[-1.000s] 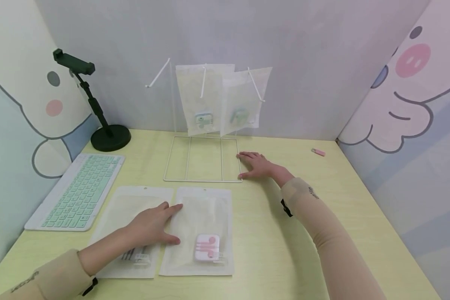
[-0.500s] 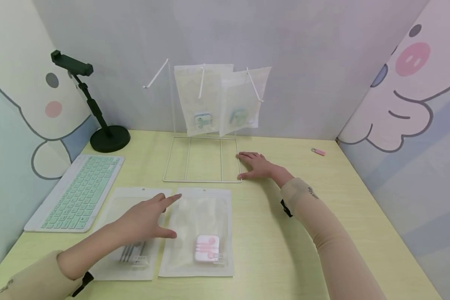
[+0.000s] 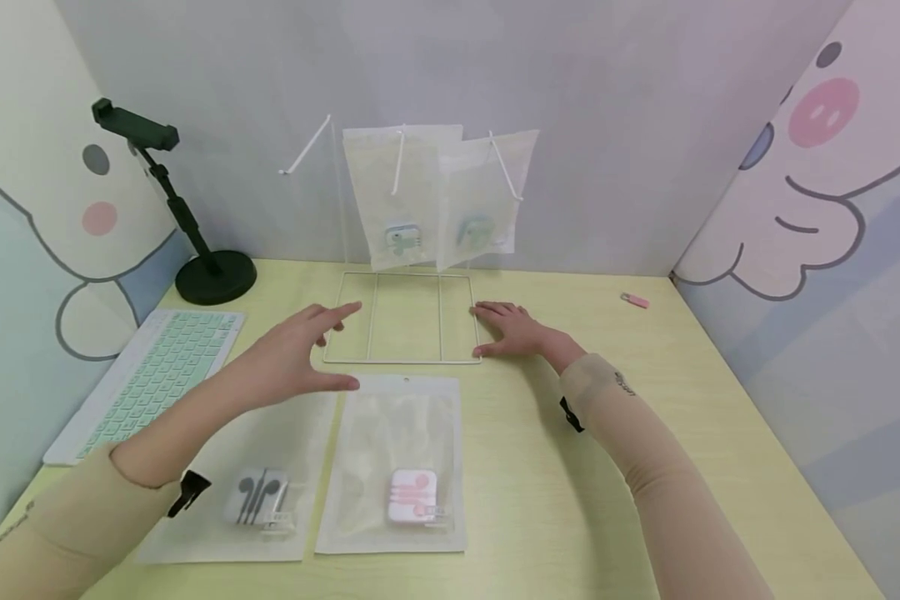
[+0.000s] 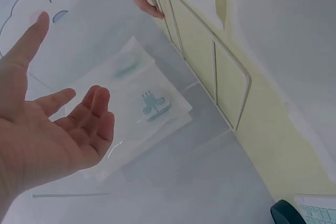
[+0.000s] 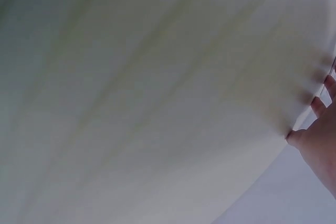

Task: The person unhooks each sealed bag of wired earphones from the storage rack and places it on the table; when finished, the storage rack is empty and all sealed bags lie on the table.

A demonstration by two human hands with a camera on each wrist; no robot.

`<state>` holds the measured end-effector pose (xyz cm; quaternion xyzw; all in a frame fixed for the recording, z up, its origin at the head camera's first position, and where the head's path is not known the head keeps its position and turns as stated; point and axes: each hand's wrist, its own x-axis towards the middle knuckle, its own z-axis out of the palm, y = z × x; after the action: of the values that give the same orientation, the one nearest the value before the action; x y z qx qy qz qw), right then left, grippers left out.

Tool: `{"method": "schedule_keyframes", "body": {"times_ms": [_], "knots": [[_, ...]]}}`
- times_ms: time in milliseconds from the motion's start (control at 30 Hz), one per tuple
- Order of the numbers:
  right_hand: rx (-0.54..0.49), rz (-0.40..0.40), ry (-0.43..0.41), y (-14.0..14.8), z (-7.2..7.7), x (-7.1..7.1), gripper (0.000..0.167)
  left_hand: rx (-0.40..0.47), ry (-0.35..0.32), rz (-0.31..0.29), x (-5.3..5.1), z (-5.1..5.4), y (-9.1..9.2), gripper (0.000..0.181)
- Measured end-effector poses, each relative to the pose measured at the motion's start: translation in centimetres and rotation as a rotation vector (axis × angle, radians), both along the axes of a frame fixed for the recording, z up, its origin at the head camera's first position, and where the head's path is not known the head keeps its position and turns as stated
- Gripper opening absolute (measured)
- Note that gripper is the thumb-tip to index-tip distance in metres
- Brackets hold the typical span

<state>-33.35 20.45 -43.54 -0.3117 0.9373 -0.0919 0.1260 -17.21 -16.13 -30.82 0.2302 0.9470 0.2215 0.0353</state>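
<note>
My left hand (image 3: 288, 354) is raised over the rack's left front and the left bag, its thumb and fingers spread around nothing; the left wrist view shows the empty palm (image 4: 47, 140). My right hand (image 3: 517, 331) rests on the table, fingertips touching the right edge of the white wire rack (image 3: 405, 362). Two bags (image 3: 367, 179) (image 3: 487, 183) with green earphones hang from the rack's hooks. Flat in front lie a bag with pink earphones (image 3: 397, 425) and a bag with dark earphones (image 3: 187, 533). The right wrist view shows my right hand (image 5: 320, 142) at its edge.
A white keyboard with green keys (image 3: 168, 358) lies at the left, partly behind my left arm. A black stand (image 3: 216, 277) is at the back left, a small pink stick (image 3: 635, 300) at the back right. The rack's left hook (image 3: 306, 146) holds no bag.
My left hand has risen off the bags and moved forward toward the rack, uncovering the dark earphones. My right hand has stayed at the rack's edge.
</note>
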Motion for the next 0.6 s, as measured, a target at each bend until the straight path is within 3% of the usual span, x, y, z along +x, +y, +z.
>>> {"method": "schedule_keyframes", "body": {"times_ms": [233,433,600], "knots": [[-0.001,0.007,0.009,0.0,0.0,-0.1,0.090,0.117,0.023,0.065,-4.0,0.4,0.3,0.096],[0.015,0.013,0.023,-0.1,0.1,-0.1,0.091,0.216,0.050,0.106,-6.9,-0.2,0.8,0.095],[0.017,0.009,0.023,-0.1,0.2,0.0,0.091,0.247,0.077,0.114,-9.4,-1.3,0.4,0.094]]}}
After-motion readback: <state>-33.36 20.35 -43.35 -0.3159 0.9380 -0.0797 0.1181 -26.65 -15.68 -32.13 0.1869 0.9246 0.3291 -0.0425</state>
